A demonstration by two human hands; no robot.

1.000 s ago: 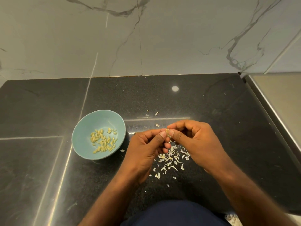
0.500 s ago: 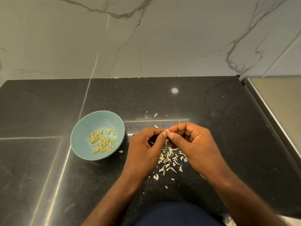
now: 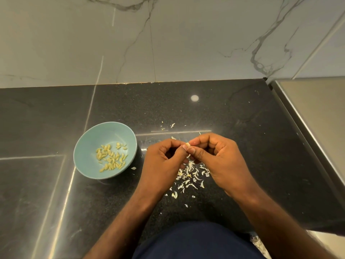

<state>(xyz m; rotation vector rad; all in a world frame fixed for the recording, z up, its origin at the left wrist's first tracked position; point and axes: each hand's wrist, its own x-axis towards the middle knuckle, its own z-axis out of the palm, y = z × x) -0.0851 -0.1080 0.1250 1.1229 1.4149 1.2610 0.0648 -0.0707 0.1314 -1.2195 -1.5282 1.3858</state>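
Above a black speckled stone counter (image 3: 233, 113), the left hand (image 3: 160, 165) and right hand (image 3: 218, 161) meet, thumbs and forefingers pinching one small pale seed (image 3: 187, 144) between their tips. White husk flakes (image 3: 192, 176) lie beneath; a light-blue bowl (image 3: 87, 146) of peeled seeds (image 3: 111, 157) sits left.

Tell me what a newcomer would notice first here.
First, the left hand and right hand at the centre, together pinching one pale seed between their fingertips above the black counter. Next, the scatter of white husk bits lying on the counter just beneath them. Then the blue bowl to the left, with a cluster of yellowish kernels in it.
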